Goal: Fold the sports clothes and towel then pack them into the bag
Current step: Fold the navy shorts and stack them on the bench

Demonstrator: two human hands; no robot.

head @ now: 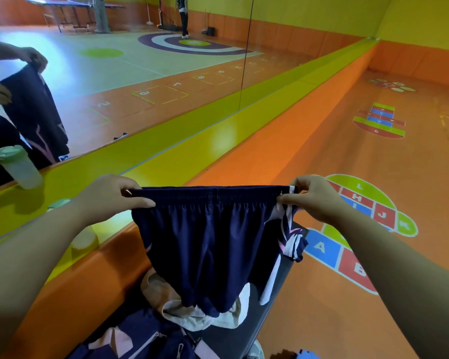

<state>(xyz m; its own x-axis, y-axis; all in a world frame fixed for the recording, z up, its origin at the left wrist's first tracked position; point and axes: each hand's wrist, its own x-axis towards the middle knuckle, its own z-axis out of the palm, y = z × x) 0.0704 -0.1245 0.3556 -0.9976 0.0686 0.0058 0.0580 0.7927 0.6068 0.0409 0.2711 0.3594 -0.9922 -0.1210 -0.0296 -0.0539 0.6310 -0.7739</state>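
Below, towel (205, 316) half behind shorts (205, 239)

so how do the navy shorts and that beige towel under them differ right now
The navy shorts are held up in the air, stretched at the waistband between the left hand and right hand; the beige towel lies below on the dark surface, held by neither hand. The shorts hang spread and fairly flat, while the towel is crumpled in a heap. The shorts are dark navy with pink-white side trim; the towel is pale. Neither is folded yet.
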